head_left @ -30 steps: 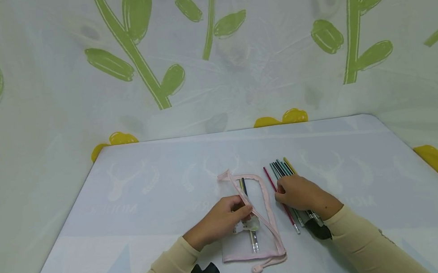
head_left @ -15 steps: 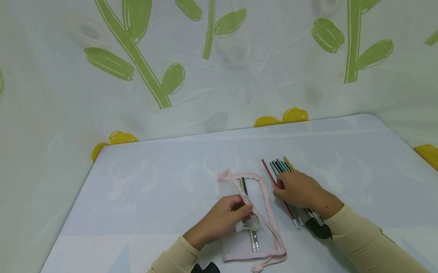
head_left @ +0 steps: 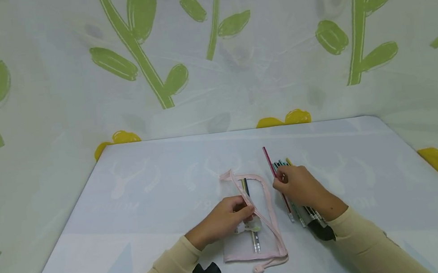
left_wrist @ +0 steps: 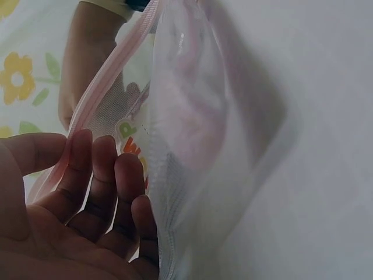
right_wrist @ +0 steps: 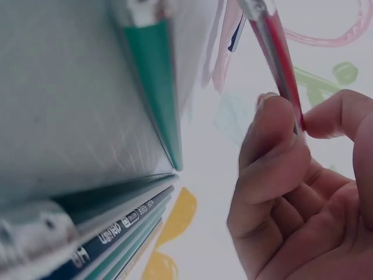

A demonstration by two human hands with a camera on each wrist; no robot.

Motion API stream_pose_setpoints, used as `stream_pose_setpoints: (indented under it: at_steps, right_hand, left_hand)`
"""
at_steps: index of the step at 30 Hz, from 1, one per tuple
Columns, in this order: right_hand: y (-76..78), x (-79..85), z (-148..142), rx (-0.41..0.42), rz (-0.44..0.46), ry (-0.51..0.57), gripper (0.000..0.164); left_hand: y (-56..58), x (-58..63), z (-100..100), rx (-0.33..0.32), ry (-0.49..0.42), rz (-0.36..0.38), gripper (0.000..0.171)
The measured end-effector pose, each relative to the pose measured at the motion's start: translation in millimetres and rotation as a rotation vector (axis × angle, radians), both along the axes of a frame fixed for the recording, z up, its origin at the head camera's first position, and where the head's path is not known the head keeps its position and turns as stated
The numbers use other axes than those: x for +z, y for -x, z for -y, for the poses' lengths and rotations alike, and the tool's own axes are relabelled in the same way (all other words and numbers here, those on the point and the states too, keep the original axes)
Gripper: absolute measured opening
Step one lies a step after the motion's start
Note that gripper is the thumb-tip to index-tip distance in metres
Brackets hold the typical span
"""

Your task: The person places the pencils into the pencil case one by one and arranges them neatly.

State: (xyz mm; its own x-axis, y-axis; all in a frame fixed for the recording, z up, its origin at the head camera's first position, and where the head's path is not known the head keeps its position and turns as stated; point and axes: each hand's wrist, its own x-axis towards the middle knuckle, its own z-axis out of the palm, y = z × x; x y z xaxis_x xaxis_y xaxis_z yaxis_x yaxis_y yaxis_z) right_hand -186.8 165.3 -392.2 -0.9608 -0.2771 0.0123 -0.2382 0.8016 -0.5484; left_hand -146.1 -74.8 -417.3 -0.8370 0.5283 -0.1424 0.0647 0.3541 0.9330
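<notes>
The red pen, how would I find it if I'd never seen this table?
Look at the pale blue table, right of the pink-edged see-through mesh pouch. A row of thin pens lies there under the right hand. The slim red plastic pen is pinched by that hand and pokes out farther than the greenish and dark ones.

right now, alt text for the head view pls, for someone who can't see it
A person's right hand pinches a red pen beside a row of pens, while the left hand holds open a pink-edged mesh pouch with two pens inside. All sits on a pale table before leaf-printed cloth.
</notes>
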Motion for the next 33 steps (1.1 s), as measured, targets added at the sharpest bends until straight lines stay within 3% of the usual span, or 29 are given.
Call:
stream_pose_setpoints:
  at_steps: [8, 15, 19, 33]
  right_hand:
    - [1.0, -1.4, -2.0, 0.006, 0.005, 0.112, 0.008]
    - [2.2, 0.2, -1.9, -0.007, 0.08, 0.205, 0.034]
    - [2.0, 1.7, -1.6, -0.012, 0.11, 0.232, 0.04]
    - [1.1, 4.2, 0.4, 0.003, 0.153, 0.296, 0.043]
  left_hand:
    - [-1.3, 0.7, -0.7, 0.006, -0.006, 0.011, 0.026]
    - [-1.7, 2.9, 0.1, 0.004, -0.008, 0.006, 0.026]
    - [-1.6, 2.8, 0.0, 0.004, -0.016, 0.013, 0.026]
    - [-0.9, 1.7, 1.5, 0.005, -0.017, 0.014, 0.026]
